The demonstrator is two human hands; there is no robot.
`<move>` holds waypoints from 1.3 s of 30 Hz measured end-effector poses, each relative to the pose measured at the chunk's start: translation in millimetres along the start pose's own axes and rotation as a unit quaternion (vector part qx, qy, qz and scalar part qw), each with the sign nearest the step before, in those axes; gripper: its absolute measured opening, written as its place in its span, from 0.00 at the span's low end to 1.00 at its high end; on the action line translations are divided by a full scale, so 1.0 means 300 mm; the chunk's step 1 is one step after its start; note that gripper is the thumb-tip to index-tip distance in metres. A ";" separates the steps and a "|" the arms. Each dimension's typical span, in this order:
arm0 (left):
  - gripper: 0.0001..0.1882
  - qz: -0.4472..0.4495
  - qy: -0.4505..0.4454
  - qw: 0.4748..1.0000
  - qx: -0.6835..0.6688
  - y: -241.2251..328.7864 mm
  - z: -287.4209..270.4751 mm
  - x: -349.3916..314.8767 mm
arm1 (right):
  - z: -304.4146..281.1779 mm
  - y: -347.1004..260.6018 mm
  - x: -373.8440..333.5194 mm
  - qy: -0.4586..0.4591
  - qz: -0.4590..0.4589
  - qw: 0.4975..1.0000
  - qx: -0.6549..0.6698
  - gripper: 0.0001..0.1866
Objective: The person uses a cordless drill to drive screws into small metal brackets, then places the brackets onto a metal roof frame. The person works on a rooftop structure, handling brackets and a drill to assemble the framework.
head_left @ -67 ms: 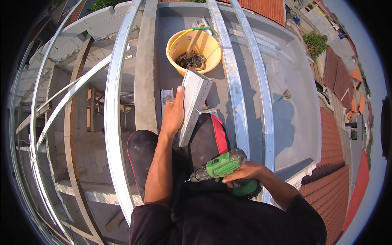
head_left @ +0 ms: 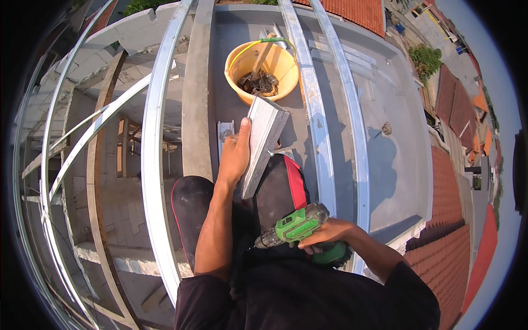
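Observation:
My left hand (head_left: 235, 154) grips a short length of grey metal channel (head_left: 263, 144) by its left edge, thumb up along the side. The channel leans over my thigh, and a small screw (head_left: 270, 152) sticks out of its right side. In my right hand (head_left: 325, 234) is a green and black cordless drill (head_left: 300, 224), fingers wrapped round its handle. Its chuck points left over my lap, apart from the channel. Beyond the channel stands a yellow bucket (head_left: 234, 77) with a wooden-handled tool (head_left: 263, 58) and a heap of small dark pieces inside.
Long metal beams (head_left: 155, 148) run away from me on the left, with another beam (head_left: 316, 126) on the right. A concrete ledge (head_left: 196, 110) lies between. Below left is an open drop with a wooden beam (head_left: 93, 181). At right stretch a grey slab (head_left: 407, 176) and red tiled roofs (head_left: 440, 264).
The channel and my left hand have shifted very slightly to the right. The drill has moved a touch to the left in my right hand.

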State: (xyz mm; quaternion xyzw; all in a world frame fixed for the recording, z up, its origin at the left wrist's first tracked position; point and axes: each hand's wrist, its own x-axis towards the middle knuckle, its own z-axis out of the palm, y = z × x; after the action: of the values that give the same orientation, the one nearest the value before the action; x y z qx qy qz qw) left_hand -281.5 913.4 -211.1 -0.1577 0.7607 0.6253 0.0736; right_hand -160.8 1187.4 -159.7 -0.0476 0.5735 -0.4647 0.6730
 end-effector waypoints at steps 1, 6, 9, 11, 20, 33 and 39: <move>0.49 0.008 -0.005 1.000 0.019 0.008 -0.006 0.003 | 0.003 -0.017 0.005 -0.011 0.008 0.999 -0.048 0.18; 0.49 0.026 -0.017 0.998 0.061 0.042 0.013 -0.017 | 0.120 0.096 0.012 0.119 -0.170 0.885 -0.416 0.16; 0.49 -0.015 -0.025 0.999 0.032 -0.017 -0.036 0.006 | 0.221 -0.063 -0.017 0.127 -0.111 0.820 -0.547 0.21; 0.51 -0.046 -0.024 0.999 0.005 0.005 -0.046 0.001 | 0.244 -0.141 -0.030 0.161 -0.048 0.812 -0.559 0.23; 0.51 -0.029 -0.048 0.998 0.018 -0.006 -0.029 0.012 | 0.233 -0.196 -0.035 0.233 -0.165 0.691 -0.664 0.19; 0.40 0.067 0.066 0.995 -0.025 0.043 -0.059 -0.009 | -0.162 -0.443 0.181 0.378 -0.313 0.868 -0.073 0.17; 0.39 0.163 0.176 0.971 -0.015 0.072 -0.070 -0.031 | -0.137 -0.497 0.231 0.411 -0.343 0.843 -0.058 0.21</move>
State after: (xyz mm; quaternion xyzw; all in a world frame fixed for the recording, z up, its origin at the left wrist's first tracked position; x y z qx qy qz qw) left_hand -278.1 897.8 -183.7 -0.1401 0.7680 0.6024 -0.1663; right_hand -285.8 1075.5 -135.1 -0.0849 0.7706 -0.6086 0.1693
